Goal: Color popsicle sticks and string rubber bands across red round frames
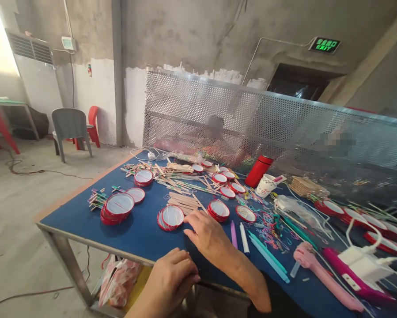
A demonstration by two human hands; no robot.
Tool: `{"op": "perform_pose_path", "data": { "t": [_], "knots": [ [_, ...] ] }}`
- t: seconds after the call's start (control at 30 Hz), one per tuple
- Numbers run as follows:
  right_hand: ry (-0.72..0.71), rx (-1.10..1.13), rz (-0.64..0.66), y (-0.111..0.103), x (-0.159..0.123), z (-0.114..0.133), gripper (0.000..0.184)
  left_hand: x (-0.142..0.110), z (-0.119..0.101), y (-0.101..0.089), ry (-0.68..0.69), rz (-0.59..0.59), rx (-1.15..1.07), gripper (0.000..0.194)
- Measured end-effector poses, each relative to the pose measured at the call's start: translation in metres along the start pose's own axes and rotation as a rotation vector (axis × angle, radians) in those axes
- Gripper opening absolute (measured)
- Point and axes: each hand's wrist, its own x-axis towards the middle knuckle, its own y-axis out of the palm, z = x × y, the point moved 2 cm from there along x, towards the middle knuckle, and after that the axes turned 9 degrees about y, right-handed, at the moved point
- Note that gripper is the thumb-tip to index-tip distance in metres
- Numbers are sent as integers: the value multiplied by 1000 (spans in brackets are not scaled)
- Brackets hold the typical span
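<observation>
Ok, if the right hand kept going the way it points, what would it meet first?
The right hand would probably meet the red-rimmed disc just ahead of it; depth is unclear, so they may already touch.

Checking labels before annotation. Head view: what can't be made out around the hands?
Left hand and right hand: their own fingers and palms hide whether anything is held.
Stack of red-rimmed discs: overlap hides the count.
Coloured loops: too small to tell apart.
Person behind the perforated metal screen: mesh and blur hide detail.
Blue table: right end cut off by the frame edge.
</observation>
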Motion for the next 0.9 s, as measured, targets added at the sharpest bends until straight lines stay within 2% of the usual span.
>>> {"op": "perform_pose_path", "data": {
  "t": [0.2,0.33,0.53,0.7,0.9],
  "knots": [
    [36,14,93,-5,13,-2,32,-3,1,3,57,-51,-24,45],
    [53,48,118,6,33,2,50,-9,5,13,76,-79,0,48],
    [19,76,170,19,53,8,78,-21,18,36,149,-110,59,39],
    [-17,91,202,24,52,6,86,-23,20,42,196,-191,47,44],
    [-102,122,115,28,44,-1,91,-28,23,54,182,-105,50,44]
  ]
}}
